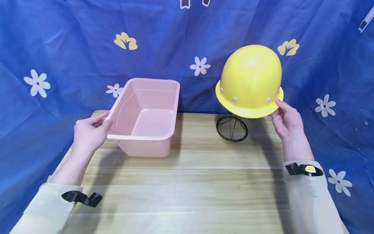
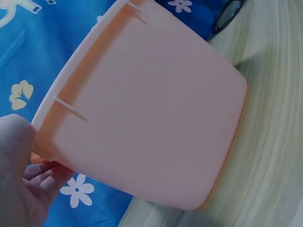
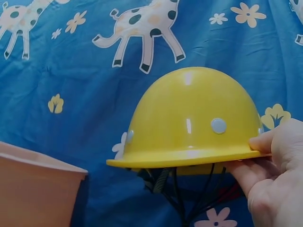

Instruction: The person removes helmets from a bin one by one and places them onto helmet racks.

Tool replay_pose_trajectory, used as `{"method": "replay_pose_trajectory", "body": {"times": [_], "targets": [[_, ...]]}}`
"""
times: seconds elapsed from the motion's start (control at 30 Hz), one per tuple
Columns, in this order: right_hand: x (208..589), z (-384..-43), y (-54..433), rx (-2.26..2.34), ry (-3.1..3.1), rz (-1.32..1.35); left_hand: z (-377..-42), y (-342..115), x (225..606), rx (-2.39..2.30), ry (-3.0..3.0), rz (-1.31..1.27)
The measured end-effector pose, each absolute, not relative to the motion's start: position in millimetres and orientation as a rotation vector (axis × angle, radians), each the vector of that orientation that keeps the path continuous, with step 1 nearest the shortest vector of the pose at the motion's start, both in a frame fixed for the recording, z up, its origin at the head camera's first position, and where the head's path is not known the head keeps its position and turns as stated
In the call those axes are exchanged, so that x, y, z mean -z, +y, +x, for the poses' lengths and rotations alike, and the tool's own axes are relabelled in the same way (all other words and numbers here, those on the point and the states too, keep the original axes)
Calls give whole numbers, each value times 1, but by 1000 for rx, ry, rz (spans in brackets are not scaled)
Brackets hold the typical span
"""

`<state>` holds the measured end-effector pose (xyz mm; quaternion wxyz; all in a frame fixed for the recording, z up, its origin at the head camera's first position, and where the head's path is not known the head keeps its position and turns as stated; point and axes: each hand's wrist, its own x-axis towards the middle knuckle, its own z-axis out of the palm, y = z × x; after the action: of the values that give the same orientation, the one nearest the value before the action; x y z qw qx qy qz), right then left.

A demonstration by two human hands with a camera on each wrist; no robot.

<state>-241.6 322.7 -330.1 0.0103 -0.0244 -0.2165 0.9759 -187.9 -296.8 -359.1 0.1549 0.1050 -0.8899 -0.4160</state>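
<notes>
A pink plastic bin (image 1: 146, 148) with a wide rim is on the left of the table in the head view. At its near left corner, my left hand (image 1: 91, 131) grips the rim, thumb above and fingers beneath. On the right, a yellow hard hat (image 1: 251, 79) sits over a black wire stand (image 1: 232, 130). My right hand (image 1: 287, 120) pinches the hat's brim at its right side, thumb on top and fingers under it. Dark straps (image 3: 161, 180) show below the brim in the right wrist view, beside the stand's thin wires.
The wooden table (image 1: 187, 191) runs back to a blue cloth (image 1: 163, 39) printed with flowers and giraffes, which hangs behind and along both sides. The bin and the stand are near the table's back edge, with a gap between them.
</notes>
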Motion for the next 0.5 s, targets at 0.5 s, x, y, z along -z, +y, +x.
{"method": "replay_pose_trajectory", "body": {"times": [0.5], "targets": [[327,-220,347,-1854,-1857,-360,-194,-300,338,1147,-2680,144]]}}
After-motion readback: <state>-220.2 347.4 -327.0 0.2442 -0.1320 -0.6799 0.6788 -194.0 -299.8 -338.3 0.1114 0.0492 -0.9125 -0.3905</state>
